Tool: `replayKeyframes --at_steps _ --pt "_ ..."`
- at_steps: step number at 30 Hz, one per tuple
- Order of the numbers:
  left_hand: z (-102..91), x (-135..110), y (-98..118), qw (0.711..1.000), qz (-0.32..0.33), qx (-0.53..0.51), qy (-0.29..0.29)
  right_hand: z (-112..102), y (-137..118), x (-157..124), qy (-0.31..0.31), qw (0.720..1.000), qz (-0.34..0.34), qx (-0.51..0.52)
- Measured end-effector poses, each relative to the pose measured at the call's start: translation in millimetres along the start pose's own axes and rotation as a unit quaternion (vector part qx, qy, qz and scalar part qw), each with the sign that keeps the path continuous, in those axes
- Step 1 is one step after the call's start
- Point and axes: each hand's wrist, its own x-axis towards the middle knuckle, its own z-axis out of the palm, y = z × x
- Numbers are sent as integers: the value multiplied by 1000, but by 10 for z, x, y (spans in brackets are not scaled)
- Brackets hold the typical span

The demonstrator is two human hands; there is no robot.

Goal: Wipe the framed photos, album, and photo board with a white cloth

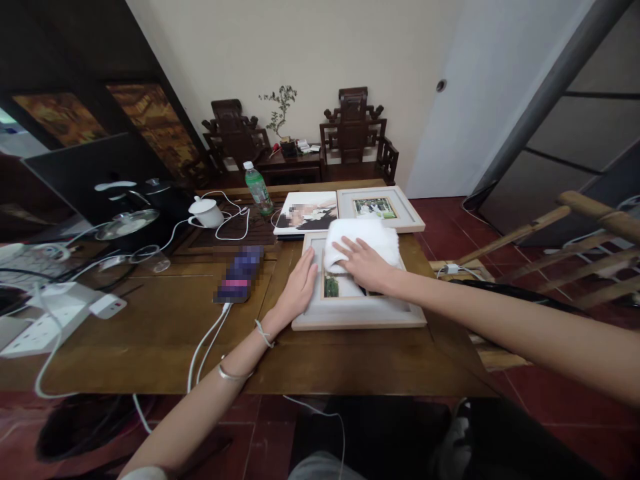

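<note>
A white picture frame (360,312) lies flat on the wooden table (150,333) in front of me. My left hand (297,288) rests flat against the frame's left edge, fingers stretched out. My right hand (364,263) lies palm down on a folded white cloth (370,237), which sits on the frame's glass over the photo. The fingers of this hand are spread on the cloth. Behind it lie a second white frame (395,207) and a frameless photo print (306,213).
A phone (240,275) on a white cable lies left of the frame. Further left are a white cup (206,213), a green bottle (258,187), power strips (47,320) and cables. Wooden chairs (356,133) stand at the back wall; a bamboo rack (575,247) stands at the right.
</note>
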Motion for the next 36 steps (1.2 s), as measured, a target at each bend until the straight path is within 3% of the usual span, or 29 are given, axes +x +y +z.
replayKeyframes --at_steps 3,6,13,17,21,29,32,36 --pt "-12 -8 23 999 -6 -34 30 -6 -227 160 5 998 -61 -4" --pt "-2 -3 11 999 -5 -42 25 19 -353 259 -4 999 -48 -17" --pt "5 16 -40 1000 -1 12 -13 27 -54 581 -40 997 14 -68" --pt "-13 0 -64 998 38 41 -38 27 88 659 -51 995 34 -74" --pt "9 -15 -94 997 50 53 -33 89 247 444 -52 995 53 -64" --pt "31 -6 -89 997 45 62 -28 161 764 -376 -59 990 101 -79" --pt "27 -9 -86 996 49 64 -28 120 717 -575 -71 990 95 -77" --pt "27 -16 -99 996 52 63 -28 -52 417 -778 -98 991 82 -30"
